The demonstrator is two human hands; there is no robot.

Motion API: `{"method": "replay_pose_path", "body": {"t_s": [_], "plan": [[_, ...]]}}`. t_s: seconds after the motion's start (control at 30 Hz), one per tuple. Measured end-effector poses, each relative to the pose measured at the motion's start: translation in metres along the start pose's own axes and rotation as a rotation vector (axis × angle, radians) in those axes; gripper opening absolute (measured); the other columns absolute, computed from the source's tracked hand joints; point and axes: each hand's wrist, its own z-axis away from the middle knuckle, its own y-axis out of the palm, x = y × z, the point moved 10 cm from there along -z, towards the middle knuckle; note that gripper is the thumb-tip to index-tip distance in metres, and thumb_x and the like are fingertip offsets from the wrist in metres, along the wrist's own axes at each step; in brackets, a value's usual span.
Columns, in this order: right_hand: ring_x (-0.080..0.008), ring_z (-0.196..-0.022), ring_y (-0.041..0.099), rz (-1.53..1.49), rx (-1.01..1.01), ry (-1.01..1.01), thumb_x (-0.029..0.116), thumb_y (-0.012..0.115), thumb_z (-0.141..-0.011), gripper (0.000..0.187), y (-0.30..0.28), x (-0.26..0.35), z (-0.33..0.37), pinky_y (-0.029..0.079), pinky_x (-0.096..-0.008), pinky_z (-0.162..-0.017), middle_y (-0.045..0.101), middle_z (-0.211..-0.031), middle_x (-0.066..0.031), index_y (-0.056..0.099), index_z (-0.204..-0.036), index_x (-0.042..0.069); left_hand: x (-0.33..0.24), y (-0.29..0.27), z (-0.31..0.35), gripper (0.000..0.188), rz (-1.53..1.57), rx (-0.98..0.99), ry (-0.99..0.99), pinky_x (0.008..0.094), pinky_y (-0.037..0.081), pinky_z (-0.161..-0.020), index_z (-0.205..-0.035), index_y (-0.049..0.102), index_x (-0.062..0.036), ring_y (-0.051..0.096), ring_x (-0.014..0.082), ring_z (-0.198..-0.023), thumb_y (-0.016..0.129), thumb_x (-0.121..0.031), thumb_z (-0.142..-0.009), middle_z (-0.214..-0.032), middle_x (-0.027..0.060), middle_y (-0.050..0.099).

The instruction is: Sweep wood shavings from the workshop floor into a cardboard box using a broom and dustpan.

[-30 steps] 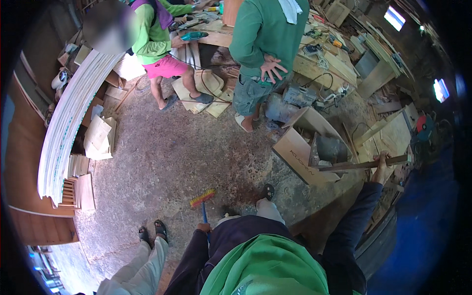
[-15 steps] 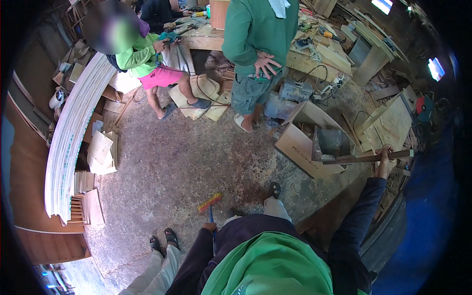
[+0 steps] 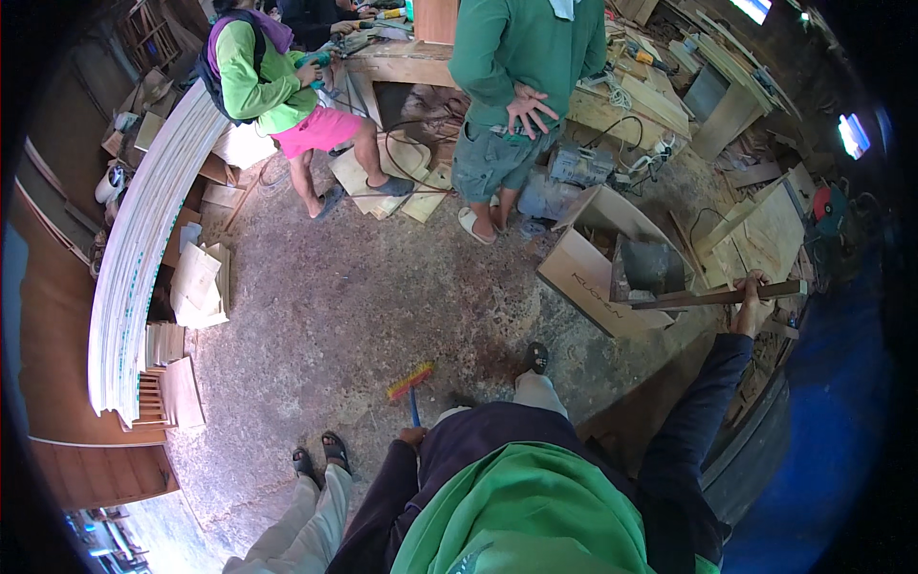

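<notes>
My right hand (image 3: 753,304) is closed around the wooden handle of a grey metal dustpan (image 3: 656,267). The boxy pan hangs at the near side of an open wooden box (image 3: 585,285), overlapping it; whether they touch I cannot tell. Low in the middle, my left hand (image 3: 412,436) grips the blue handle of a broom (image 3: 411,381). Its red and yellow bristles are down by the floor, left of my sandalled foot (image 3: 536,358). My body hides the rest of the broom handle.
A person in a green sweatshirt (image 3: 526,57) stands ahead, beside a workbench (image 3: 402,65). Another person in lime green (image 3: 251,81) works farther left with a power tool. Someone's sandalled feet (image 3: 319,457) are at lower left. Stacked boards (image 3: 143,268) line the left side.
The view has shifted slightly. My right hand has tilted the dustpan handle a little, its far right end rising. Both hands keep their hold, and the broom has barely moved.
</notes>
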Motion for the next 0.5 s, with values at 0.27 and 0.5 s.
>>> {"method": "replay_pose_path", "body": {"t_s": [0.27,0.5], "plan": [[-0.0147,-0.056,0.051,-0.053,-0.006,0.011,0.007,0.056,-0.076,0.008,-0.005,-0.004,0.002,0.045,-0.0316,-0.064,0.051,-0.059,-0.0047,0.052,-0.079,0.001,0.033,-0.005,-0.014,0.022,0.371,-0.132,-0.143,0.0347,0.046,-0.057,-0.079,0.057,-0.0057,0.059,0.0230,-0.065,0.048,-0.024,-0.071,-0.073,0.0084,0.060],[-0.0140,-0.059,0.052,-0.020,-0.022,-0.017,0.008,0.056,-0.075,0.010,-0.016,-0.015,-0.005,0.045,-0.0312,-0.065,0.052,-0.061,-0.0048,0.052,-0.081,0.002,-0.018,-0.014,0.004,0.014,-0.585,-0.692,0.657,0.0385,0.047,-0.056,-0.076,0.057,-0.0067,0.059,0.0270,-0.072,0.048,-0.017,-0.070,-0.076,0.0106,0.060]]}}
